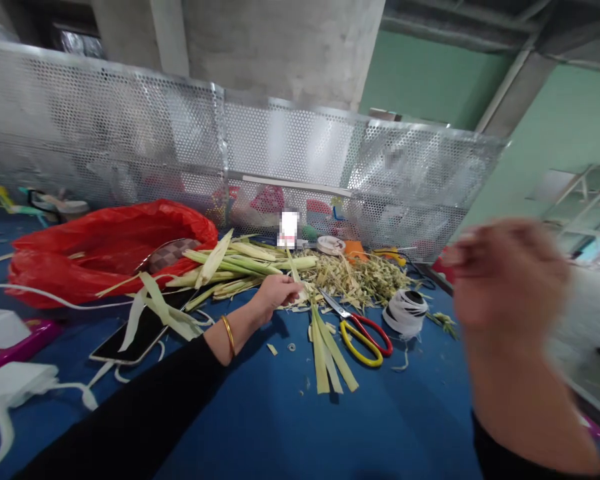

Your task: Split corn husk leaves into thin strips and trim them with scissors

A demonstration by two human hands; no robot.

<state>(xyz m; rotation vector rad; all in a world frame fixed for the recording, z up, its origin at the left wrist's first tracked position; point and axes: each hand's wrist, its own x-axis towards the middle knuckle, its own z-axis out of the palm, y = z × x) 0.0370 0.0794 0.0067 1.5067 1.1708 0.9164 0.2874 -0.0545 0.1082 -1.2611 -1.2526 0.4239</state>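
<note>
My left hand [277, 293], with a gold bangle on the wrist, pinches a slim bundle of pale green husk strips [323, 347]; the strips fan out downward over the blue tabletop. Raised at the right, well off the table, my right hand [505, 287] is blurred, its fingers curled closed; anything within them is hidden. Scissors [365, 337] with one red and one yellow handle lie just right of the strips, blades slightly apart. Right of the scissors stands a spool of white thread [405, 313], a loose end trailing on the table.
Behind my left hand lie long husk leaves [230, 263] and a heap of dry scraps [360, 277]. A red plastic bag [105, 247], a phone [135, 337] and white cables [55, 297] are at the left. A roll of tape [331, 245] sits before the perforated metal screen [290, 140].
</note>
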